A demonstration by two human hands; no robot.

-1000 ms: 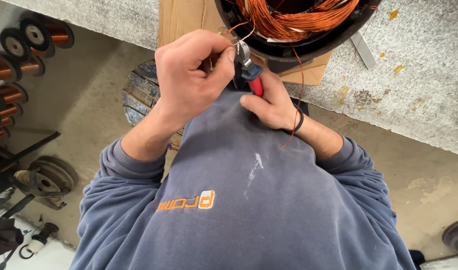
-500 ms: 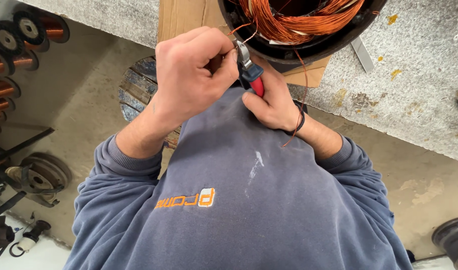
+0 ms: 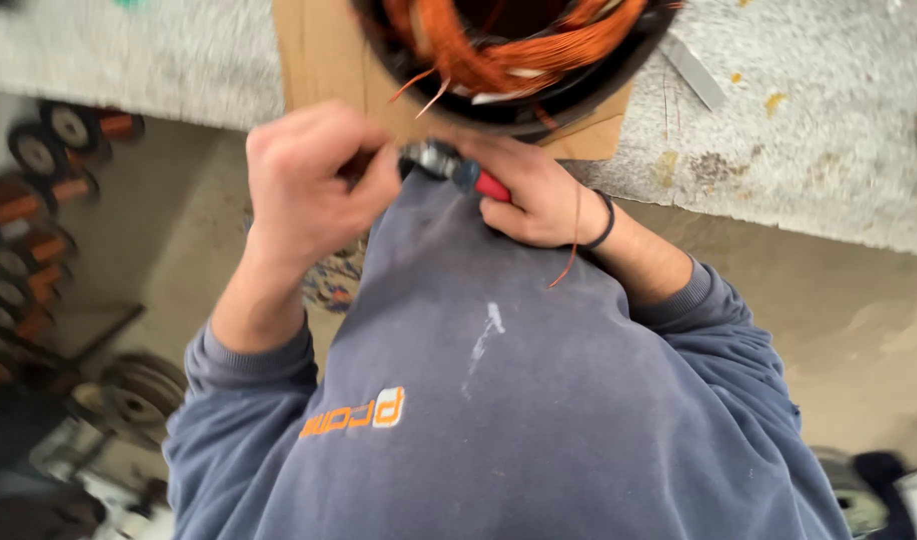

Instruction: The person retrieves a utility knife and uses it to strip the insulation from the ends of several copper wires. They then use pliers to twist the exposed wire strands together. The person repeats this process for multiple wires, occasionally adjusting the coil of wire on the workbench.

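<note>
My right hand (image 3: pixel 543 195) grips red-handled pliers (image 3: pixel 458 172) held against my chest, jaws pointing left. My left hand (image 3: pixel 313 185) is closed just left of the jaws, pinching something small that I cannot make out; it may be a wire end. A thin copper wire strand (image 3: pixel 568 250) hangs down over my right wrist. Directly above both hands sits a round black motor stator with copper windings (image 3: pixel 508 45), resting on brown cardboard (image 3: pixel 318 50) on the grey stone bench (image 3: pixel 808 130). The frame is motion-blurred.
Spools of copper wire (image 3: pixel 38 210) line the floor at the left, with metal pulleys (image 3: pixel 138 395) below them. A flat metal strip (image 3: pixel 693 75) lies on the bench right of the stator. My blue sweatshirt (image 3: pixel 498 420) fills the lower middle.
Both hands stay together at the pliers. My left hand has dropped slightly away from the stator's rim, and the view has tilted, blurring the picture.
</note>
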